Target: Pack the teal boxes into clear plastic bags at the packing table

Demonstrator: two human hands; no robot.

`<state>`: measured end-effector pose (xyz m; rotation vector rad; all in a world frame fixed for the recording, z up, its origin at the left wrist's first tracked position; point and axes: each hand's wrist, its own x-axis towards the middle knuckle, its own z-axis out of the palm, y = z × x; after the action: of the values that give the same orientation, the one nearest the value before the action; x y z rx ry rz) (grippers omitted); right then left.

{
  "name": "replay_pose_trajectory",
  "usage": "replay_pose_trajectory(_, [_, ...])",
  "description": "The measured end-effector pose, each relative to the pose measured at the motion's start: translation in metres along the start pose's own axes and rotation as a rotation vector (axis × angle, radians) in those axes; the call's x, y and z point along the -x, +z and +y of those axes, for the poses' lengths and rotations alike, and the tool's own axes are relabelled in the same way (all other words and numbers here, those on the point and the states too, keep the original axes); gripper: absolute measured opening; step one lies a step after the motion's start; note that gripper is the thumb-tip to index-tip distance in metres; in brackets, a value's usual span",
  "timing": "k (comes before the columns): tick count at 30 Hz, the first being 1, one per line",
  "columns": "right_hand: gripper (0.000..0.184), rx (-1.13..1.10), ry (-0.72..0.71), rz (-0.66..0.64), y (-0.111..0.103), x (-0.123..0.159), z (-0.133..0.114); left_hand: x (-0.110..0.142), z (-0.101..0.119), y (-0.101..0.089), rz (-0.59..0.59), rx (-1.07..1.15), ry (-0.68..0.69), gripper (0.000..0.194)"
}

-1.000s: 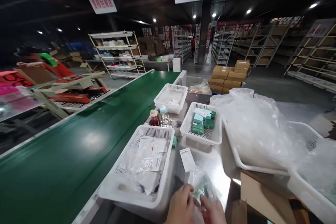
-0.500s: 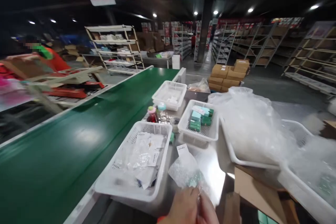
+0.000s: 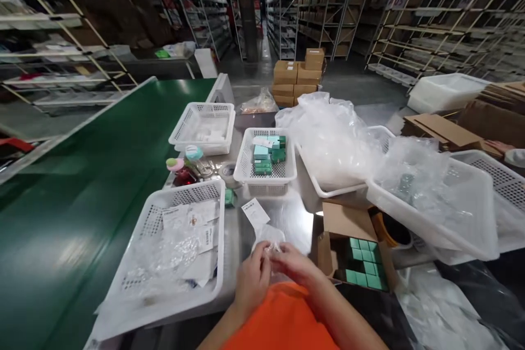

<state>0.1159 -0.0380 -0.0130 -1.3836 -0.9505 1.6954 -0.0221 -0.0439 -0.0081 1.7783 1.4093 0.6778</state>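
clear bag [image 3: 268,236] — contents hidden by hands; label [image 3: 255,212] — unreadable

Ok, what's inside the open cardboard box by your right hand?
The cardboard box holds rows of small green boxes, packed tightly in a grid. Only the top layer shows; anything beneath them is covered.

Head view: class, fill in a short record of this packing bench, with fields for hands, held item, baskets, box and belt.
Hands: left hand and right hand meet over a clear plastic bag.
Label: white slip just beyond the bag.
Near basket: bagged items with paper labels.
Middle basket: green boxes.
Cardboard box: open, green boxes inside.
Belt: green, at the left.
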Motion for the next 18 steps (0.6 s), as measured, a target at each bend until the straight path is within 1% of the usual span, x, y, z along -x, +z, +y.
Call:
replay_pose_trajectory(1, [0.028,0.008,0.011,-0.037,-0.001,0.001,-0.003,-0.002,0.002,-0.002,0.012,0.082,-0.026,0.033])
replay_pose_trajectory(2, [0.026,0.025,0.009,-0.040,-0.001,0.003,-0.007,-0.003,0.003,-0.005,0.021,0.161,-0.052,0.030])
replay_pose_trajectory(3, [0.025,0.044,-0.006,-0.006,-0.002,0.005,-0.010,-0.005,0.004,-0.007,0.024,0.230,-0.074,0.027])
replay_pose_trajectory(5, [0.026,0.078,-0.080,0.109,-0.003,0.012,-0.018,-0.006,0.005,-0.012,0.030,0.313,-0.104,0.025])
replay_pose_trajectory(8, [0.033,0.135,-0.245,0.309,-0.009,0.025,-0.025,-0.005,0.002,-0.019,0.079,0.355,-0.155,0.026])
replay_pose_trajectory(9, [0.034,0.116,-0.254,0.380,-0.013,0.028,-0.024,-0.003,0.001,-0.021,0.098,0.369,-0.175,0.026])
replay_pose_trajectory(10, [0.035,0.063,-0.216,0.439,-0.017,0.029,-0.022,-0.002,0.001,-0.022,0.114,0.388,-0.188,0.026])
replay_pose_trajectory(11, [0.038,-0.015,-0.135,0.472,-0.021,0.028,-0.018,0.000,0.001,-0.023,0.120,0.408,-0.191,0.027])
replay_pose_trajectory(12, [0.044,-0.104,-0.030,0.469,-0.025,0.025,-0.011,0.001,0.003,-0.024,0.109,0.426,-0.188,0.028])
replay_pose_trajectory(14, [0.053,-0.247,0.159,0.369,-0.028,0.018,0.005,0.003,0.006,-0.024,0.064,0.441,-0.181,0.030])
replay_pose_trajectory(16, [0.053,-0.295,0.237,0.257,-0.023,0.009,0.020,0.005,0.007,-0.023,0.006,0.430,-0.178,0.031])
replay_pose_trajectory(18, [0.047,-0.297,0.258,0.196,-0.014,0.000,0.031,0.006,0.004,-0.021,-0.056,0.411,-0.152,0.034])
